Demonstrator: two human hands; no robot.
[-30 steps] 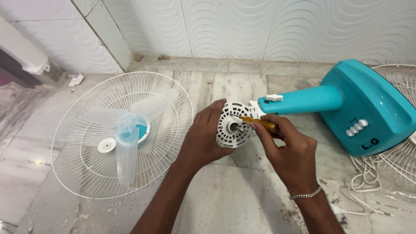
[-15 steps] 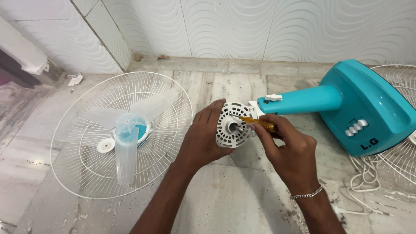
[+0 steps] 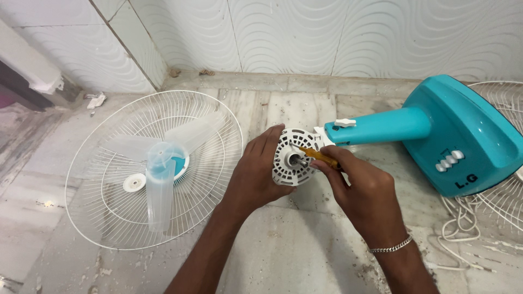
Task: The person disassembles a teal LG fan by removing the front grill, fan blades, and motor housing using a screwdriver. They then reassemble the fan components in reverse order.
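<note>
My left hand (image 3: 253, 177) grips the white round motor housing (image 3: 293, 158) of a teal table fan (image 3: 452, 136) that lies on its side on the floor. My right hand (image 3: 362, 193) holds a small screwdriver with a yellow-orange handle (image 3: 318, 157); its tip rests on the housing's face near the centre shaft. A thin bracelet circles my right wrist.
A white wire fan guard (image 3: 103, 218) lies on the floor at left with a translucent fan blade (image 3: 160, 179) and a small white cap (image 3: 133, 182) in it. Another guard (image 3: 504, 109) and a white cord (image 3: 463, 228) lie at right. Tiled walls stand behind.
</note>
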